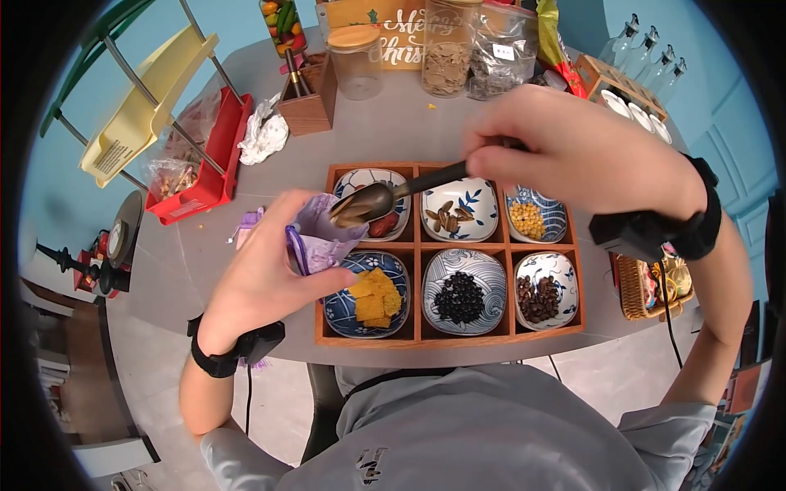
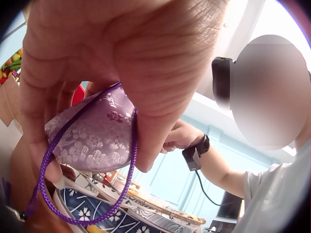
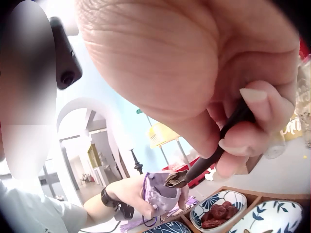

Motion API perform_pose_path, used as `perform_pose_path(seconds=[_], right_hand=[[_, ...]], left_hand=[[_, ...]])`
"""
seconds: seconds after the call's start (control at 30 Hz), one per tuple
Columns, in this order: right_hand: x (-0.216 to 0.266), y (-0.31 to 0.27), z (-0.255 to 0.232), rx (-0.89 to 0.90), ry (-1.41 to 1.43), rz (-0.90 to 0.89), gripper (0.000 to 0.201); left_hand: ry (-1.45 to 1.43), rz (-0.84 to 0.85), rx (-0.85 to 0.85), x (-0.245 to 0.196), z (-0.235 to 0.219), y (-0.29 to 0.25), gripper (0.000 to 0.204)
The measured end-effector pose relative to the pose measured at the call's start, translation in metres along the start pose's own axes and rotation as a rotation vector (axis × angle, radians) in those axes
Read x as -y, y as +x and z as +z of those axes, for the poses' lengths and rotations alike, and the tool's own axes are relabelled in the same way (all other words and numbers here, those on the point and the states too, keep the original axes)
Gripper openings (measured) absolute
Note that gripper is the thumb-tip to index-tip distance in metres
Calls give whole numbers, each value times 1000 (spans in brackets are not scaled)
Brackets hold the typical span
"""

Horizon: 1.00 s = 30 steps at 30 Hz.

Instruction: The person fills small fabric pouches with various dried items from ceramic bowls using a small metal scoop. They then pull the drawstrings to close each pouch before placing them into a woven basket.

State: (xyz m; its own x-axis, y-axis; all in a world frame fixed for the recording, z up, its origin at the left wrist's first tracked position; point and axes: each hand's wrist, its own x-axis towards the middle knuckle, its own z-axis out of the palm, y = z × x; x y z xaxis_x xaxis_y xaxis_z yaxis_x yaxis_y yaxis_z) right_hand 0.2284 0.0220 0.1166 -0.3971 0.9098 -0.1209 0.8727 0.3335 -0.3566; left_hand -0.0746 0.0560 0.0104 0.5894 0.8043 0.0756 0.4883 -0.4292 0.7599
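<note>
My left hand (image 1: pixel 250 282) holds a small purple drawstring pouch (image 1: pixel 323 241), its mouth spread open between thumb and fingers. In the left wrist view the pouch (image 2: pixel 102 136) shows a floral brocade and a purple cord hanging in a loop. The right hand (image 1: pixel 565 151) grips the dark handle of a metal scoop (image 1: pixel 375 200), whose bowl carries brown dried pieces. This bowl tilts down at the mouth of the pouch (image 3: pixel 160 191). Below both hands lies a wooden divided tray (image 1: pixel 417 315). Red dates (image 1: pixel 383 225) and brown dried pieces (image 1: pixel 449 218) sit in its back bowls.
Other bowls hold yellow kernels (image 1: pixel 526 219), orange-yellow chunks (image 1: pixel 377 296), black beans (image 1: pixel 459 298) and brown beans (image 1: pixel 538 299). Behind the tray stand a lidded jar (image 1: pixel 357 65) and a wooden box (image 1: pixel 311 106). A red-and-yellow rack (image 1: pixel 196 196) is at left, a wicker basket (image 1: pixel 643 290) at right.
</note>
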Motion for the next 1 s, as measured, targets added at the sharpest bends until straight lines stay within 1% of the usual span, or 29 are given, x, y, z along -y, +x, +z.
perform_pose_path(seconds=[0.03, 0.1, 0.17, 0.27, 0.3, 0.33, 0.37, 0.47, 0.57, 0.6, 0.7, 0.83, 0.93, 1.0], right_hand=[[-1, 5, 13, -199, -81, -250, 13], [5, 11, 26, -351, -42, -403, 12], [9, 6, 30, -432, -59, -409, 12], [21, -12, 12, -461, -162, -313, 15], [22, -19, 0, -358, -217, -162, 16], [13, -23, -2, -373, -265, -159, 15], [5, -27, -2, -389, -315, -156, 15], [-16, -36, 15, -328, -398, -133, 11], [-20, -43, 32, -259, -567, -75, 8], [-23, -43, 39, -268, -591, -87, 8], [-17, -44, 47, -173, -546, 10, 9], [-17, -42, 51, -202, -360, -35, 14], [-22, -38, 51, -262, -352, -19, 14], [-28, -36, 55, -268, -393, -39, 12]], left_hand=[[-4, 10, 3, -1, 0, 0, 66], [5, 11, -1, -1, -1, 0, 66], [-20, -18, -9, -1, -1, -2, 65], [-82, -71, -17, 1, 0, -3, 66], [-83, -68, -16, 2, -2, -3, 68], [-82, -65, -13, 2, -3, -3, 70], [-69, -57, -20, 1, -3, -3, 67], [-34, -9, -43, 2, -3, -4, 62], [-38, -39, -46, 1, -2, -4, 62], [-39, -32, -51, 1, -2, -4, 62], [-47, -30, -54, 0, -1, -4, 61], [-94, -49, -37, -3, -1, -3, 60], [-93, -48, -35, -3, -1, -2, 59], [-84, -49, -36, -3, -1, -3, 59]])
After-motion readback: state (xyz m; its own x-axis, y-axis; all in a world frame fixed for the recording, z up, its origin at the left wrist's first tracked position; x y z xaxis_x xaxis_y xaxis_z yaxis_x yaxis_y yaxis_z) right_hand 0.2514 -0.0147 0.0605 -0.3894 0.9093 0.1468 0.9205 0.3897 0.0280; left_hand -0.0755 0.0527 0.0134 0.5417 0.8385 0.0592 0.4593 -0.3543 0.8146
